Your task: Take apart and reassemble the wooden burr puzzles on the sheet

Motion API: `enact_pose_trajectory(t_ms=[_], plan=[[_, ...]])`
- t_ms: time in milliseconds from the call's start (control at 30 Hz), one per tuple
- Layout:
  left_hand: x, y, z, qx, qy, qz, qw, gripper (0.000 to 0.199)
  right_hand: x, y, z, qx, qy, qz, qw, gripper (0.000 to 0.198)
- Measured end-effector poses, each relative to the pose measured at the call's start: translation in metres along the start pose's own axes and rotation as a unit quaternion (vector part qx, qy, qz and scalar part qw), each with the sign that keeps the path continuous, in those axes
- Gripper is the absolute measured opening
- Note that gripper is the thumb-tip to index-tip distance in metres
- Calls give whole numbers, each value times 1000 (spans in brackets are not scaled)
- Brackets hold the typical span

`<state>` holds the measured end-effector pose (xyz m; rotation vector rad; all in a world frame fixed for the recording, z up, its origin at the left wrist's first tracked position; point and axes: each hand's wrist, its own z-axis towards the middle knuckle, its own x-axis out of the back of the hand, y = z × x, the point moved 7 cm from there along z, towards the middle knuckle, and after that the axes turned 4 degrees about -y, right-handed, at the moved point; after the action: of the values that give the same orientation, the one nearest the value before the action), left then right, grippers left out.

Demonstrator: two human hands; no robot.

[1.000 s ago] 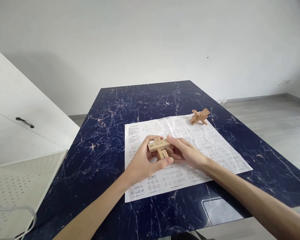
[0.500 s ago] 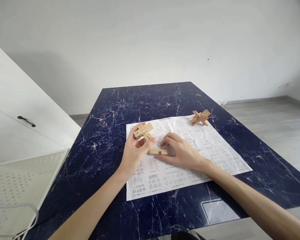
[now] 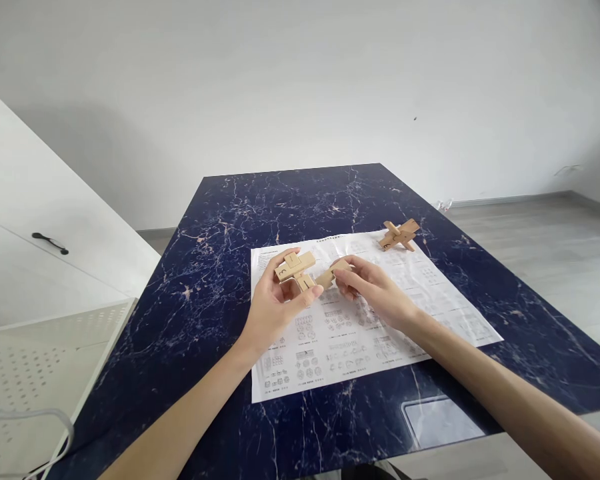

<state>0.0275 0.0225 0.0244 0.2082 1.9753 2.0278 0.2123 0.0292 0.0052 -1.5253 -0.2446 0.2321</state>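
In the head view, the person's left hand [image 3: 270, 307] is closed around the joined wooden blocks [image 3: 294, 265], above the left part of the printed sheet [image 3: 380, 353]; the right hand [image 3: 377, 293] pinches a notched wooden bar [image 3: 326, 279] just right of them. A wooden cross [image 3: 404, 233] sits at the sheet's far right edge on the dark blue table [image 3: 280, 207]

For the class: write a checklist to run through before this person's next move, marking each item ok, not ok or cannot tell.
1. Left hand grips the joined wooden blocks: ok.
2. Right hand holds the notched piece: ok.
3. Notched piece free of the left thumb: cannot tell.
4. Printed sheet lies smooth: not ok, creased.
5. Crossed wooden assembly away from both hands: ok, at the sheet's far right corner.
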Motion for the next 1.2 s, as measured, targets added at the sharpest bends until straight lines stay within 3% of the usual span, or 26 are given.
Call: enact_pose_trajectory(t_ms=[267, 467, 633, 800, 967, 1200], plan=[[-3, -3, -1, -7, -36, -3, 999, 69, -6, 8, 1, -45, -59, 176, 982, 39], [-3, -2, -2, -14, -37, 30, 999, 68, -3, 12, -1, -97, -38, 222, 969, 40], [-5, -2, -2, -14, -47, 37, 998, 65, -10, 15, -3, -132, -57, 232, 962, 37], [-6, -3, -1, -22, -54, 30, 998, 66, -11, 15, -1, -107, -80, 202, 970, 32], [-7, -5, -4, -8, -49, 95, 994, 69, -7, 19, -1, -111, -75, 169, 977, 38], [-9, -6, -4, -5, -53, 97, 994, 65, -10, 12, 0, -83, -98, 173, 976, 48]])
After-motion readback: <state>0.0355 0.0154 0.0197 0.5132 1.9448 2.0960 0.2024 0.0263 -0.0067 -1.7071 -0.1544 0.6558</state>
